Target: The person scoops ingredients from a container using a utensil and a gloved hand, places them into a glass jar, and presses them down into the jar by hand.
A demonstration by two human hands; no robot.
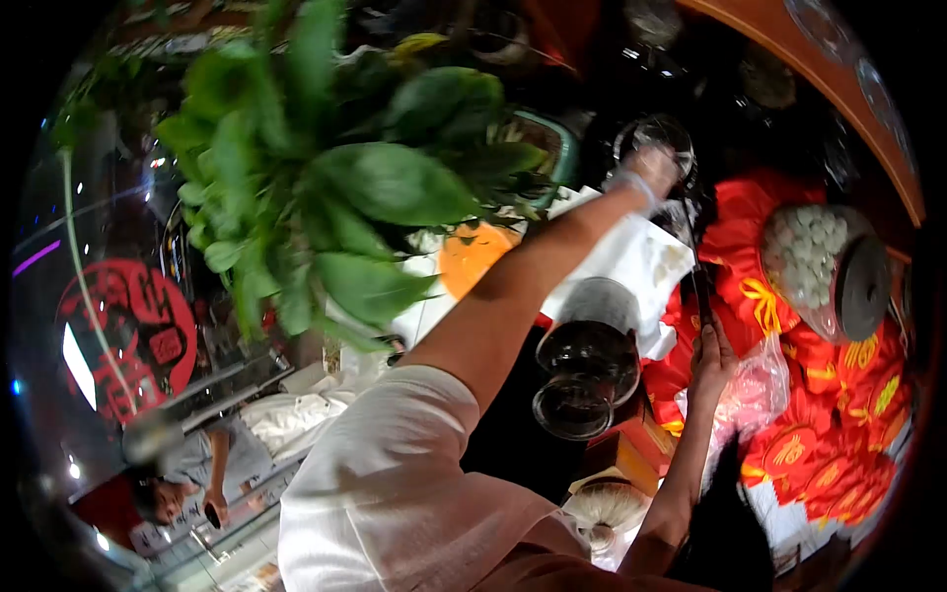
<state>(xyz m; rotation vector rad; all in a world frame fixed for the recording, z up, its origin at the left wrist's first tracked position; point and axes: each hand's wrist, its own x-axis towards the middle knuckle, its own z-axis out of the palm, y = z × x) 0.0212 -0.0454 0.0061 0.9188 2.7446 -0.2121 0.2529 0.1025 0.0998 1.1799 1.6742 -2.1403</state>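
Leafy greenery crowds the room; the right hand grips a dark rod, pointing lengthwise toward the left hand, at a glass vessel, grip unclear.

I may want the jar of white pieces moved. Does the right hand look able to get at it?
Probably yes: the right hand looks near the jar, with only red fabric apparently between. It seems to hold a thin dark tool, though, and may need to put that down first.

on my feed, left of the vase i see the plant; right of it, the jar and pouches; above it, the paper and glass vessel.
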